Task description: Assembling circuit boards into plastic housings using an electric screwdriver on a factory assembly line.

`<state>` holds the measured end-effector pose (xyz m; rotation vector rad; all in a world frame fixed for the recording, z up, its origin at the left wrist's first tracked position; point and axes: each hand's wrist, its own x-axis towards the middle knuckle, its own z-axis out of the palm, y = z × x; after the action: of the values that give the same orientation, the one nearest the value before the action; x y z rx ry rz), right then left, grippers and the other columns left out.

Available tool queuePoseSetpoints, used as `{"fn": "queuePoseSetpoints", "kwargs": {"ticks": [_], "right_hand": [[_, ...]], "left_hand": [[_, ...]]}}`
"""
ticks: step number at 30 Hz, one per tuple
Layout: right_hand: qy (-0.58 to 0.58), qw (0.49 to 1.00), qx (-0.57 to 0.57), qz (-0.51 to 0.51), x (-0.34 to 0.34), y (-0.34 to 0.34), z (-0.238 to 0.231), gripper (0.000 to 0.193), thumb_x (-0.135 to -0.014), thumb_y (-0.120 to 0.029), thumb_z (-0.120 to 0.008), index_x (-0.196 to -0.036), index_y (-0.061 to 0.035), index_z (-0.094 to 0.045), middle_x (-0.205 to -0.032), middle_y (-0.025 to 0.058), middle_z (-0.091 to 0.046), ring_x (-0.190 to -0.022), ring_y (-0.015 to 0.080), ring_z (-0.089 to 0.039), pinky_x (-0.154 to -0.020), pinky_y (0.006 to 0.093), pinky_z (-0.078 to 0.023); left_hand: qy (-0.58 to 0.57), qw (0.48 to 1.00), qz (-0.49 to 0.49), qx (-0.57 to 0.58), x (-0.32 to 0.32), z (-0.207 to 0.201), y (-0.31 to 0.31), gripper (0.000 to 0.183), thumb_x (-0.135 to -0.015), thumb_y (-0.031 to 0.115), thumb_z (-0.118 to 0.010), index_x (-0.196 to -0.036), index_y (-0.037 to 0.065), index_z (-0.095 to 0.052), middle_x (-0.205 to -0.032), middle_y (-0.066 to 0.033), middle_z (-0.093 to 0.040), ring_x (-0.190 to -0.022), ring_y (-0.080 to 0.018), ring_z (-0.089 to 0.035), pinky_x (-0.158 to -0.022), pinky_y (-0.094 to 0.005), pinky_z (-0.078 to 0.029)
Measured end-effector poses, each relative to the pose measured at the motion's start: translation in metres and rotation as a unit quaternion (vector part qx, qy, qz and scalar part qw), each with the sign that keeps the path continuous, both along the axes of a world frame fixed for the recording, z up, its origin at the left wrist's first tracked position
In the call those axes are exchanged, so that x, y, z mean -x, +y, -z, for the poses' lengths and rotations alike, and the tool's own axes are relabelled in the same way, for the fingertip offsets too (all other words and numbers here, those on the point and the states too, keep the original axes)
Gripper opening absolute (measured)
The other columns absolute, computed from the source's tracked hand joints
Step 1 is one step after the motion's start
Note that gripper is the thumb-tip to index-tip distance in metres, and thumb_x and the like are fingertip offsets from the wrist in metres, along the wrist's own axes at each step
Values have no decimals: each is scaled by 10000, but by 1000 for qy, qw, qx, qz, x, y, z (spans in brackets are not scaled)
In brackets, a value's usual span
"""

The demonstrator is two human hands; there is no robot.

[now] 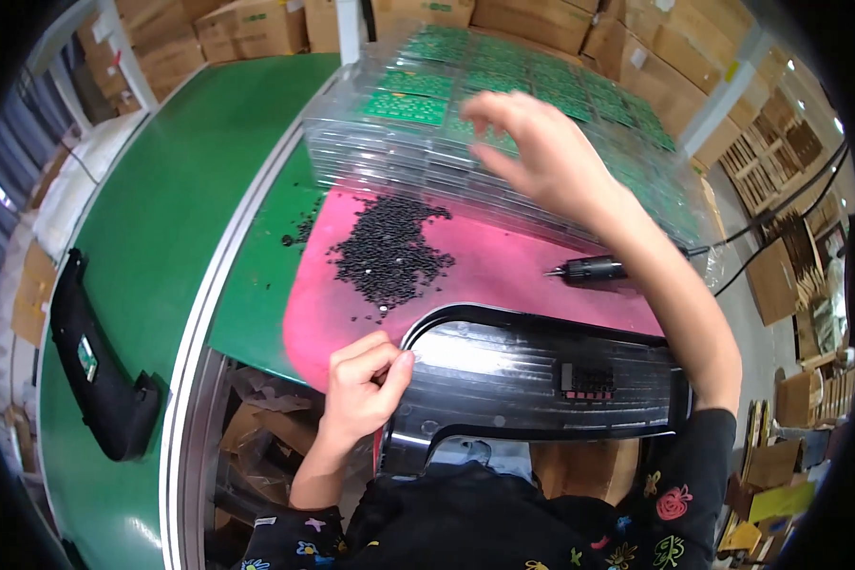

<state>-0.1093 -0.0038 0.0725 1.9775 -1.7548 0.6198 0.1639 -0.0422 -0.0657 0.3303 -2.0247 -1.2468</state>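
My left hand (363,385) is closed, with thumb and bent fingers pinched at the left rim of a long black plastic housing (484,418). The housing lies hollow side up in front of me, with a small grid-like vent near its right end. Raised above the clear plastic trays (380,142) is my right hand (541,152), its fingers apart and slightly blurred, nothing visible in them. Green circuit boards (404,106) fill the top tray of that stack. Below my right forearm, a black electric screwdriver (589,271) lies on the pink mat (313,323).
Small black screws (389,252) are heaped on the mat, some scattered on the green table. A second black housing (104,370) with a small green board in it lies on the green conveyor (199,142) at left. Cardboard boxes (256,28) line the back.
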Motion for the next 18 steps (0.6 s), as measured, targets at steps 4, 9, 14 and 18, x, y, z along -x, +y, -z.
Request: {"fn": "queuePoseSetpoints", "kwargs": {"ticks": [4,9,14,18], "right_hand": [[-6,995,-87,45,30,-92,-2,420,-796,-171,-695,-1189,-60,-594,-1048,137,-674,-922,303,-649,-840,413,-515],[-93,951,-275,109,9,-135,-16,669,-696,-186,-772,-1304,-38,-536,-1115,223,-659,-960,297,-671,-867,406,-517],[-147,963,-212,72,34,-137,7,800,-677,-151,-778,-1385,-63,-416,-1060,214,-655,-999,308,-635,-895,385,-501],[-301,953,-41,13,15,-93,3,747,-761,-114,-736,-1421,-119,-386,-1145,147,-583,-1042,236,-571,-910,371,-469]], "left_hand": [[39,998,-35,29,-3,9,-6,202,-822,-27,-626,-639,-35,-540,-567,-80,-425,-464,-179,-410,-450,-320,-300],[45,997,-63,15,-9,12,-8,238,-827,-14,-631,-621,-35,-514,-565,-86,-418,-461,-181,-404,-452,-333,-302],[43,998,-39,-18,-4,17,-12,310,-876,66,-622,-618,-36,-484,-564,-101,-386,-460,-206,-375,-456,-355,-291],[54,996,-46,-56,-1,20,-16,335,-882,80,-633,-607,-38,-484,-571,-85,-390,-493,-162,-392,-469,-334,-287]]}}
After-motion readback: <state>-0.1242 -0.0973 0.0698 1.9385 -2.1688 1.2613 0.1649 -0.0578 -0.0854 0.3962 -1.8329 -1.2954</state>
